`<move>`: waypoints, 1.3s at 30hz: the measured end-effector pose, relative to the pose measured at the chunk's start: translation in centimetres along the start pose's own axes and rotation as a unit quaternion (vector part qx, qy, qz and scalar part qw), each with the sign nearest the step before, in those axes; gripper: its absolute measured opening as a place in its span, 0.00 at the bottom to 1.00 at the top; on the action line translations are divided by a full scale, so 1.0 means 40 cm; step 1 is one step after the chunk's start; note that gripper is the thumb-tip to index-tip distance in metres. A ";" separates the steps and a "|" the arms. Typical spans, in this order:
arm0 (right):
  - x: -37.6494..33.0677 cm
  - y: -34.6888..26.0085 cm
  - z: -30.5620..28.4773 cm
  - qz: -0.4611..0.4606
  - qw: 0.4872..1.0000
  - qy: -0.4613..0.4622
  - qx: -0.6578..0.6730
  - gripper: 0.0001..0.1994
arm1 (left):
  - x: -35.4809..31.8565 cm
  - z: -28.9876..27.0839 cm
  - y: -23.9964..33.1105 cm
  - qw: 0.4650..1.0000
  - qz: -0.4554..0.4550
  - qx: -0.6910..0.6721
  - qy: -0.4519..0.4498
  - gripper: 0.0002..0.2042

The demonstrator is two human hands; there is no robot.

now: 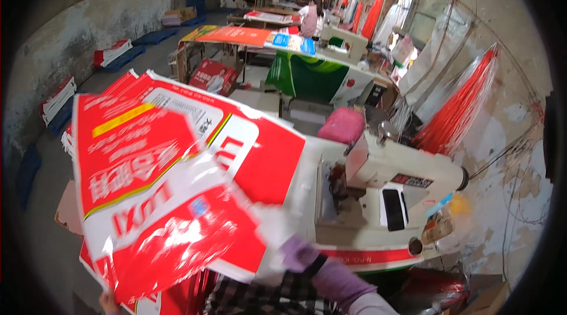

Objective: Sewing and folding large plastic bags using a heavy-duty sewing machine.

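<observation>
Red-and-white printed bag (177, 197), glossy woven-plastic look, held up in front of the chest and motion-blurred; it covers most of the lower left of the view and blocks the stack of same-print bags (236, 132) lying behind it on the table. Right hand (295, 253), in a purple glove, sits at the bag's lower right edge; fingers are tucked behind or under the sheet, so cannot tell whether they clamp it or just press it. Left hand (108, 301) shows only as a bit of fingertips at the bottom edge, touching the bag's lower left corner; cut off by the frame, grip unclear. Just right of the right-hand fingers: cream sewing machine (390, 185), boxy metal body, dark needle area (338, 180) near its left end, black panel on top, red stripe along the base. Pink cushion-like lump (341, 124) beyond the machine head. Further right, bundles of red cord or strips (458, 108) hang in clear plastic against a peeling plaster wall. Beyond the fingers, further tables with flat orange and blue printed sheets (248, 35), a green bag (307, 75) draped over an edge, and another person (309, 18) far back, too small to detail. Left of the bag: grey concrete floor (53, 155), more red-white stacks on blue pallets along the wall.
</observation>
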State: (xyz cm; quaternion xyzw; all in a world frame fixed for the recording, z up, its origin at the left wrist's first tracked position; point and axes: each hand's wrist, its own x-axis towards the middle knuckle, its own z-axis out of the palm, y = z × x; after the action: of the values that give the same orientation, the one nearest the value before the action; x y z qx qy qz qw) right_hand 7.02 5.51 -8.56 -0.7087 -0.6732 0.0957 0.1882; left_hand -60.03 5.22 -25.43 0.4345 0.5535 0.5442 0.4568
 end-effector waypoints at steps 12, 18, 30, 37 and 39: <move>-0.081 -0.252 0.800 0.006 0.911 -0.196 0.363 0.13 | -0.716 -0.283 -0.098 0.868 -0.290 -0.145 0.376 0.11; -0.125 -0.149 0.857 0.098 0.908 -0.176 0.368 0.11 | -0.640 -0.150 -0.235 0.857 -0.429 0.054 0.280 0.04; -0.218 0.003 0.830 0.148 0.852 -0.156 0.478 0.17 | -0.488 -0.067 -0.307 0.826 -0.231 0.514 0.023 0.14; -0.204 -0.071 0.664 0.175 0.814 -0.177 0.525 0.19 | -0.460 -0.115 -0.208 0.768 -0.247 0.591 -0.011 0.13; -0.215 -0.063 0.663 0.174 0.816 -0.171 0.525 0.18 | -0.443 -0.064 -0.254 0.791 -0.259 0.554 0.007 0.16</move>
State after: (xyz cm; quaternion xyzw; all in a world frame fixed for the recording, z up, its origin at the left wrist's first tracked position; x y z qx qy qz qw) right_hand -6.27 0.70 -32.73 -0.5804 -0.4074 0.5851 0.3935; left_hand -58.73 -12.94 -35.03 0.4494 0.8552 0.0083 0.2581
